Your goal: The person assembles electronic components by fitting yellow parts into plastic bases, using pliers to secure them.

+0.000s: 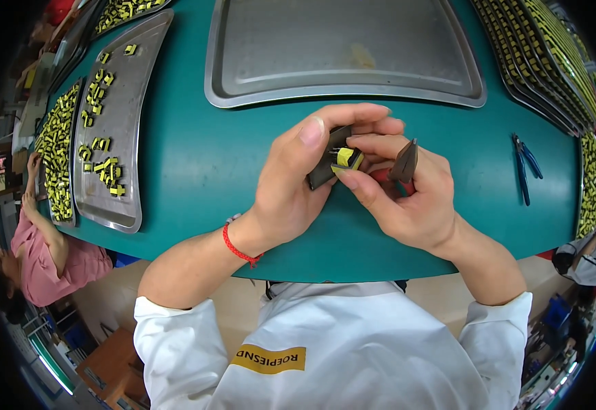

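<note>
Green tabletop (195, 178) spreads under the whole scene, and right at its middle two bare hands meet. Here's the right hand (421, 205), closed: thumb and forefinger pinch a small yellow-and-black component (346, 158), while red-handled pliers (405, 164) sit tucked into the same hand, tips angled up. Across from it, the left hand (285, 174) curls around a dark flat plate (322, 171), gripping it. The component's pins point toward that plate; whether they touch it, I can't tell from this angle.

It looks like careful close work, and the pinch on the body is the right choice: fingers off the pins, since thin metal likely bends easily. A steady left wrist should help here, with the plate square to the pins and any pressure light and straight. Watch those plier tips, which could snag the piece if the right hand rolls!

Moving outward, a broad grey tray (298, 55) lies beyond the hands. Off left, a narrower-looking tray (128, 85) carries scattered components; over right rest blue-handled pliers (525, 167), with stacked, loaded trays (540, 109) beyond.
</note>
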The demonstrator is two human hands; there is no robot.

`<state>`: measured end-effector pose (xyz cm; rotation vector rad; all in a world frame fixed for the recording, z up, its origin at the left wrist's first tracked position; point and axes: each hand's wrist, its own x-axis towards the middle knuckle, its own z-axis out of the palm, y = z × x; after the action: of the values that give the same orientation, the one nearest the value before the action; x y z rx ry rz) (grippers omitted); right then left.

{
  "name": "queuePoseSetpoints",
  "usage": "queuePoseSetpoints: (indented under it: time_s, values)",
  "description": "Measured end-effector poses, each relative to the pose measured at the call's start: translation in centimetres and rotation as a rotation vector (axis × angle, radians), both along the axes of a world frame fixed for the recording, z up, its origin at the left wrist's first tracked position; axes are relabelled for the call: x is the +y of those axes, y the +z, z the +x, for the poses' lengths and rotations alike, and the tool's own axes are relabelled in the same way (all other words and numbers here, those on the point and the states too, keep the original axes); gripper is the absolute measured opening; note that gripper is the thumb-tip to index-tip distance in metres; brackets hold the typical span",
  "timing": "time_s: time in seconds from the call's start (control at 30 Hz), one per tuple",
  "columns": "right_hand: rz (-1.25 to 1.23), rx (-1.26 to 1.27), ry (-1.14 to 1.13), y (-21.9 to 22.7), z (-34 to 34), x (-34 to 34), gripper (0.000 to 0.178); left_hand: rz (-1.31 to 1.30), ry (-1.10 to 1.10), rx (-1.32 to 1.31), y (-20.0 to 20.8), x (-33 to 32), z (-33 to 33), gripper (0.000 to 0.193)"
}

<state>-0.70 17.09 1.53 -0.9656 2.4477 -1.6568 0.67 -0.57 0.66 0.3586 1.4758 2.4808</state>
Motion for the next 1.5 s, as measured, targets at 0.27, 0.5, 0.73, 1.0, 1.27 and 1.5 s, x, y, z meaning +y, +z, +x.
queuePoseSetpoints:
  time_s: [0.27, 0.5, 0.73, 1.0, 1.27, 1.5]
  values:
    - [-0.026, -0.003, 0.014, -0.3, 0.2, -0.5, 0.029, -0.088, 0.026, -0.062, 0.2, 0.5, 0.1, 0.065]
    - [-0.069, -0.262, 0.022, 0.6, -0.8, -0.1, 0.029, 0.127, 0.029, -0.457, 1.2, 0.0, -0.2, 0.05]
    - [-0.2, -0.237, -0.052, 0.3, -1.1, -0.1, 0.027, 0.269, 0.046, -0.489, 1.0, -0.3, -0.4, 0.049]
    - [-0.213, -0.234, -0.038, 0.2, -1.2, -0.3, 0.022, 0.262, 0.054, -0.524, 0.8, -0.5, -0.5, 0.04]
    - [0.046, 0.2, 0.017, -0.1, -1.5, -0.5, 0.034, 0.243, 0.076, -0.489, 0.8, -0.1, -0.3, 0.041]
    - [0.071, 0.338, -0.019, -0.3, -1.7, -1.0, 0.026, 0.316, 0.064, -0.598, 1.5, 0.4, -0.3, 0.048]
